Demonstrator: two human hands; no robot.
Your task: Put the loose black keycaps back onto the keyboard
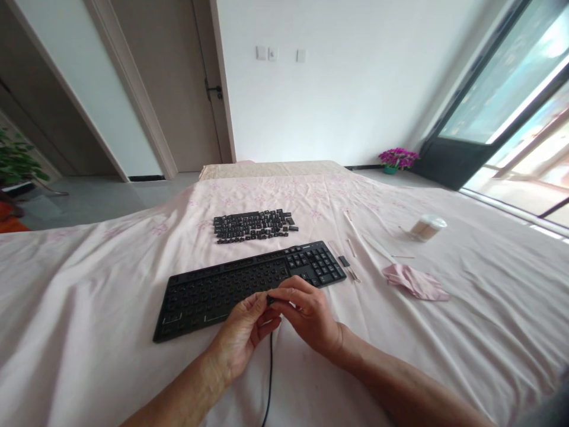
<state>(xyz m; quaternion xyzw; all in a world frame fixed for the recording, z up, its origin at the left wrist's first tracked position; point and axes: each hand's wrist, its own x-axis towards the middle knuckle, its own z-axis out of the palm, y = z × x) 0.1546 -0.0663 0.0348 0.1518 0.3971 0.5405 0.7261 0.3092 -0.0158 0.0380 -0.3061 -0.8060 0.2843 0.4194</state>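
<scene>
My left hand and my right hand meet in front of the keyboard. Between their fingertips they pinch a small black keycap, mostly covered by the fingers. Just beyond lies the black keyboard, slanted on the cloth. Its main section is stripped of keycaps, while the number pad on the right still carries them. Loose black keycaps lie in rows behind the keyboard. A black cable runs from under my hands toward me.
Right of the keyboard are a small dark piece and several cotton swabs. Farther right lie a crumpled pink cloth, a single swab and a clear tub of swabs. A wrinkled pink sheet covers the surface.
</scene>
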